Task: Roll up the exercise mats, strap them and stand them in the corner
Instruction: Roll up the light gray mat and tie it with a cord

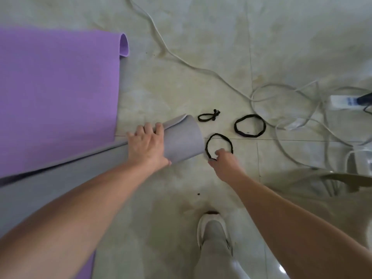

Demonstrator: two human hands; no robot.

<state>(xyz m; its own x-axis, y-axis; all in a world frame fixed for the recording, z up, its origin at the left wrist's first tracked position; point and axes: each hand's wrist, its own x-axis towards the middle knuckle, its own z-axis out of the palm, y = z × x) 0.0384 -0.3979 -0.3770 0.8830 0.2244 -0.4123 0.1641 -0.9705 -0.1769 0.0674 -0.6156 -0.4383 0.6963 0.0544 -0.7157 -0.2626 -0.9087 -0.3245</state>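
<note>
Right, left hand (148,143) is clamped over the grey roll (181,141), fingers draped across its top edge near the loose flap and thumb tucked on the near side, so that's a full grip round the mat close to its right end. The roll lies on the tiled floor (201,67) and runs away to the lower left. Just off that right end, the right hand (223,162) pinches the near edge of a black elastic loop (220,135), fingertips closed on the band, and the loop almost touches the roll's end. Beyond the roll's end lies a small knotted loop (214,115), and further right a thicker band (235,126). Behind the roll a purple mat (60,97) lies flat, its far corner curled up. White cables (181,59) trail well beyond the roll.
</note>
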